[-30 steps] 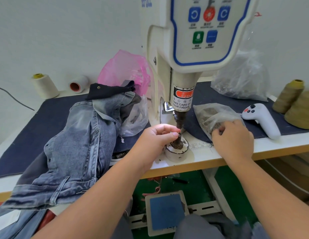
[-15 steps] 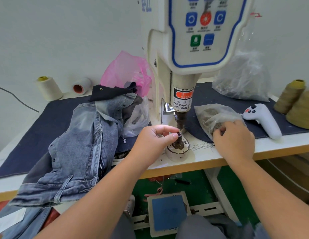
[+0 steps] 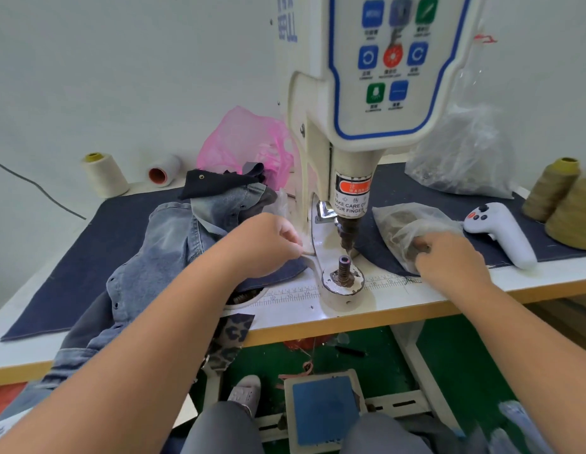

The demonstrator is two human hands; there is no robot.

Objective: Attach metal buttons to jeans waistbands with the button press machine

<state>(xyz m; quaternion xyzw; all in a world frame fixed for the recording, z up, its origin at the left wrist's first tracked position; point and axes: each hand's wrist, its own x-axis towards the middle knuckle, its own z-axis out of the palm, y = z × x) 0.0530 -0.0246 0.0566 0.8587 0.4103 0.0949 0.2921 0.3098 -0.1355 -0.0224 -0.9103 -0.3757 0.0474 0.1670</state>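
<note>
A pile of faded blue jeans (image 3: 147,257) is lying on the left half of the work table (image 3: 399,298), partly spilling over the front edge, well apart from the press point. The button press machine (image 3: 360,103) is standing at the centre, its upper punch (image 3: 349,231) hanging just above the bare lower die post (image 3: 344,268); no fabric is sitting between them. The left hand (image 3: 272,244) is hovering beside the machine's base, fingers curled and pinching at something pale, possibly the edge of a clear bag; what it is gripping is hard to make out. The right hand (image 3: 448,257) is reaching into a clear bag of buttons (image 3: 406,227), fingertips curled and pinching inside the plastic, though any button is hidden. This looks like the loading step: picking up button parts. Next, a part would need seating on the die, then a waistband laying over it. A white handheld controller (image 3: 501,234), thread cones (image 3: 556,188) and a foot pedal (image 3: 324,411) are sitting nearby.
</note>
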